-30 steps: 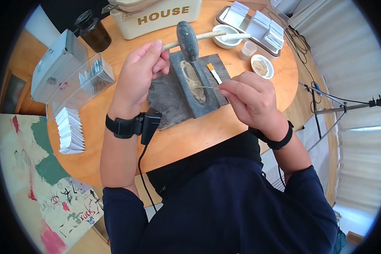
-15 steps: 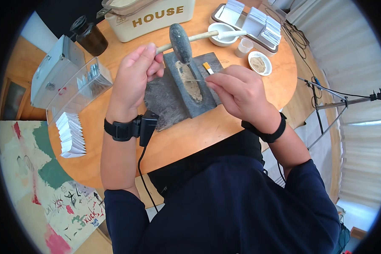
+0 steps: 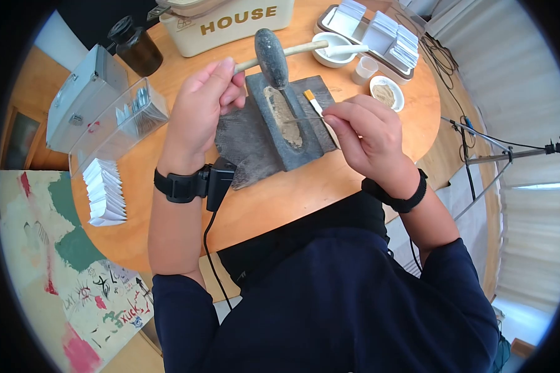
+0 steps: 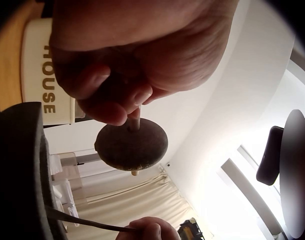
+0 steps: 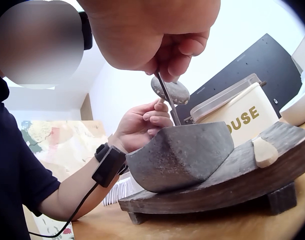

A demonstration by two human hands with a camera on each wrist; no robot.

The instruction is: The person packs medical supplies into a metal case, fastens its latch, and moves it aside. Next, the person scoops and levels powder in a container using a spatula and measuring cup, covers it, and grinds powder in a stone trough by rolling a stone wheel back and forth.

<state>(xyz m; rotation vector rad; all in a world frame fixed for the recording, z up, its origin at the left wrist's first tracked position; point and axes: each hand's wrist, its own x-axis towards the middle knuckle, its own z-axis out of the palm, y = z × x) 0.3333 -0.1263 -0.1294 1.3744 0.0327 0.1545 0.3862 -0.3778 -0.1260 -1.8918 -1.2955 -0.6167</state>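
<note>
My left hand (image 3: 202, 105) grips one end of a wooden handle (image 3: 308, 46) that runs through a grey stone grinding wheel (image 3: 271, 59), held up above the trough's far end. Below it, a boat-shaped stone trough (image 3: 300, 160) holds beige powder (image 3: 275, 109) along its hollow. Between thumb and fingers, my right hand (image 3: 368, 133) pinches a thin metal spatula (image 3: 306, 118), its far end down in the powder. The right wrist view shows the spatula (image 5: 167, 97) slanting into the trough (image 5: 192, 155); its tip is hidden behind the stone wall.
Under the trough lies a dark board (image 3: 246, 161) on short feet, with a flat brush (image 3: 313, 102) on it. Beyond stand a white mortar (image 3: 333, 59), a clear cup (image 3: 364, 69), a powder dish (image 3: 387, 93), a HOUSE bin (image 3: 230, 37) and a brown jar (image 3: 137, 50). Folded papers (image 3: 104, 193) lie left.
My right hand moved left and forward with the spatula, then back right, its tip shifting within the powder. The left hand keeps the wheel raised in nearly the same place.
</note>
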